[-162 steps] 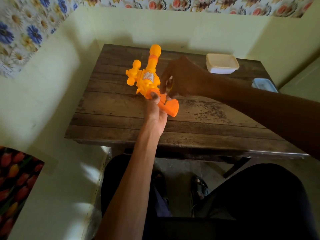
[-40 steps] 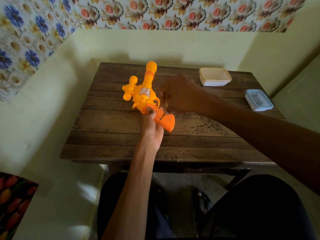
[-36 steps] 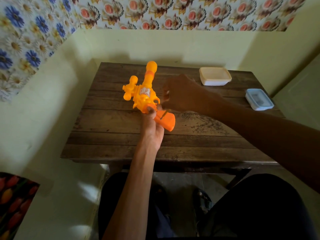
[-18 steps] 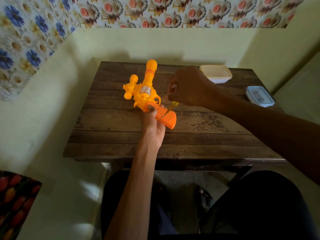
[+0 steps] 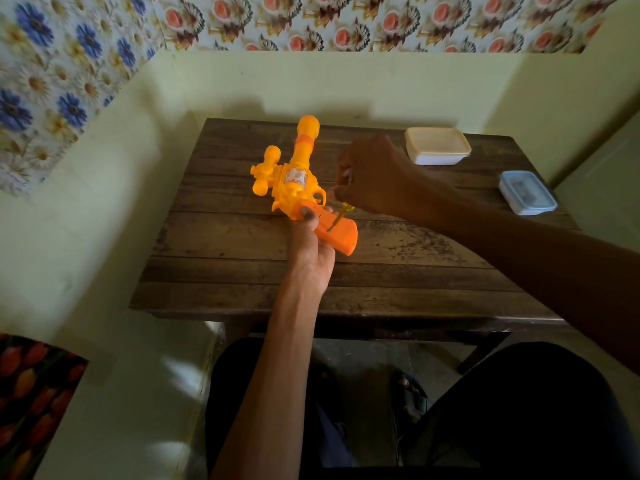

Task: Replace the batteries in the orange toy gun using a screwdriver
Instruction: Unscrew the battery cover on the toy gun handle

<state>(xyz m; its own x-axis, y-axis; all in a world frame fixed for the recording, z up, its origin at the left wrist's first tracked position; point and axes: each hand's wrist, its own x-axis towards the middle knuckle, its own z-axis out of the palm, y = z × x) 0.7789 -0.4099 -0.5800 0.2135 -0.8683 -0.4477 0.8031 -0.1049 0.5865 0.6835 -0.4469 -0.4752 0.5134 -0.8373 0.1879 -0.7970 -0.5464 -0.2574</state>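
Observation:
The orange toy gun [image 5: 294, 181] lies over the wooden table [image 5: 242, 244], barrel pointing away from me. My left hand [image 5: 311, 251] grips it from below at the orange handle, thumb on top. My right hand [image 5: 367, 174] hovers just right of the gun, fingers closed on a small yellow-handled screwdriver [image 5: 341, 216]. The screwdriver slants down-left and its tip touches the handle's flat side. Most of the screwdriver's grip is hidden inside my fist.
A cream lidded box [image 5: 437, 145] stands at the table's back right. A blue-rimmed clear box [image 5: 526, 192] sits at the right edge. Walls close in behind and to the left. My knees are under the near edge.
My right hand has lifted away from the gun's handle, so the screwdriver shaft now shows between hand and gun. The left hand and the gun have stayed in place.

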